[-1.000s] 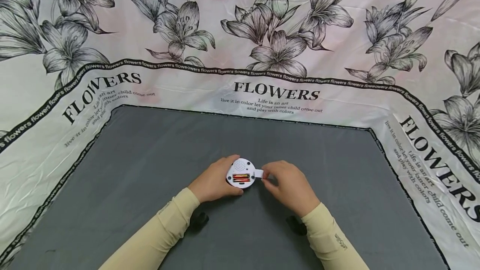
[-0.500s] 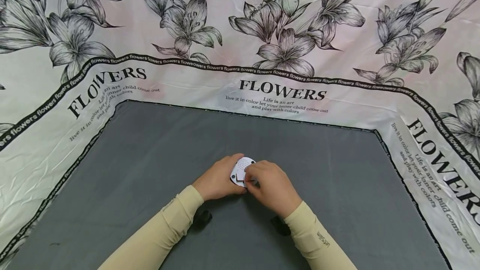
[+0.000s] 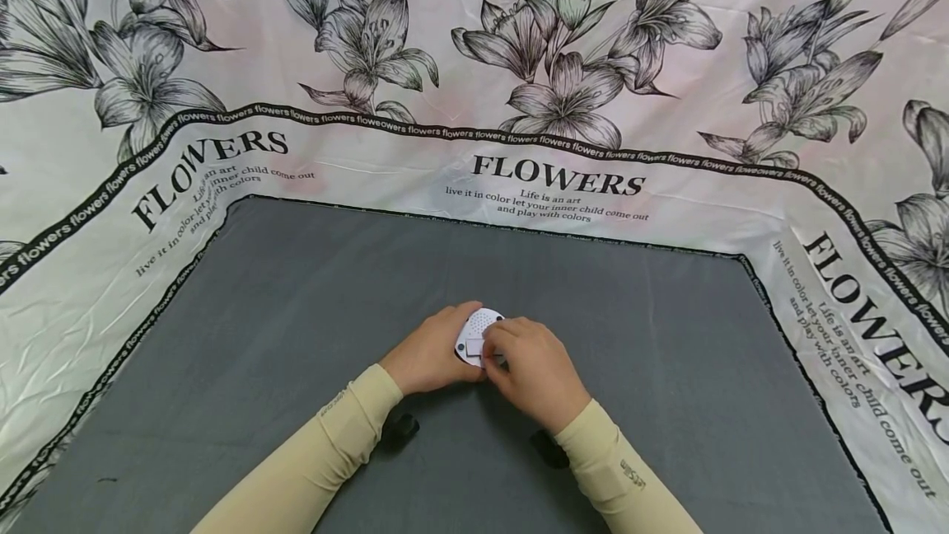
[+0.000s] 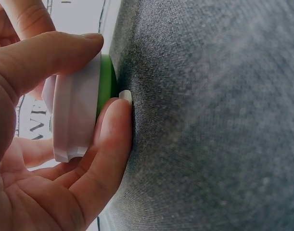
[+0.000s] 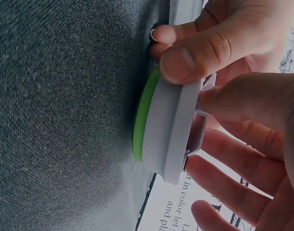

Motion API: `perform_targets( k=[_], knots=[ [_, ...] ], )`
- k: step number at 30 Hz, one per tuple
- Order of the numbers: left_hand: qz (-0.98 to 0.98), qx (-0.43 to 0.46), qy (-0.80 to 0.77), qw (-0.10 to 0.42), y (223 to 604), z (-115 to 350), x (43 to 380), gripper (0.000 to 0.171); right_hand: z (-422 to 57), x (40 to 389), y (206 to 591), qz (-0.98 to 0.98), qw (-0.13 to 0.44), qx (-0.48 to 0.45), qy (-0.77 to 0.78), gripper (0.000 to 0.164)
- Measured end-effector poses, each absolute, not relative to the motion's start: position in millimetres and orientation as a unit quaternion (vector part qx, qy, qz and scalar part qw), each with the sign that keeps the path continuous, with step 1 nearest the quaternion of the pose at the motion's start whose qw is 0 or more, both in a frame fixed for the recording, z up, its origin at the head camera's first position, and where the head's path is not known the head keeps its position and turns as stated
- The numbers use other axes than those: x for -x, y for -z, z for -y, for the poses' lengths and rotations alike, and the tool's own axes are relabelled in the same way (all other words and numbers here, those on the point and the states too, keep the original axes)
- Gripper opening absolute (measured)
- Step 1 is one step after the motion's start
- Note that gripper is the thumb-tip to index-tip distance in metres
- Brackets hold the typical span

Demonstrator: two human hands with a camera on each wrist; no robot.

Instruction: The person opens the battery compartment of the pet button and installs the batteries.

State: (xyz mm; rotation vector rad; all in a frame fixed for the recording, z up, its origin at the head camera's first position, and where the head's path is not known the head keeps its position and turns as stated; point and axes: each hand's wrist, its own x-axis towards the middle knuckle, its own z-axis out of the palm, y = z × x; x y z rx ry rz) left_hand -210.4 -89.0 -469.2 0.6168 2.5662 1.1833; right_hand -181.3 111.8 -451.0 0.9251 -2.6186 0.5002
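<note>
A round white device with a dotted speaker grille and dark feet faces up, held low over the grey cloth. Its green underside faces the cloth in the left wrist view. My left hand grips the device by its rim, thumb on the near side and fingers curled round the far side. With thumb and index finger my right hand pinches a small white battery cover at the battery opening. The other right fingers spread beside the device. The batteries are hidden; whether the cover sits flush I cannot tell.
Grey cloth lies under both hands, bordered by a white printed band with flower drawings behind. Black wrist-camera mounts show below both wrists.
My right hand has moved left from beside the device, bringing the battery cover over the opening where the batteries showed. My left hand keeps its grip; the head view has shifted slightly.
</note>
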Motion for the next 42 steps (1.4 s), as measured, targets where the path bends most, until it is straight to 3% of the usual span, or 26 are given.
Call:
perform_targets(
  k=[10,20,35,42],
  knots=[
    [-0.882,-0.212,-0.401,0.129,468.7,89.7,211.2,0.092,-118.6,182.5,453.3,0.929,0.143,-0.283,-0.19,0.013],
    [-0.884,-0.209,-0.396,0.137,468.0,90.2,212.2,0.096,-115.4,183.0,451.2,0.931,0.072,-0.247,-0.26,0.011],
    [-0.885,-0.201,-0.396,0.138,470.2,87.2,209.4,0.098,-113.1,181.4,461.0,0.931,0.115,-0.246,-0.242,0.021],
    [-0.886,-0.193,-0.397,0.143,469.9,86.0,210.3,0.101,-118.6,184.4,460.2,0.931,0.109,-0.257,-0.234,0.021]
  ],
)
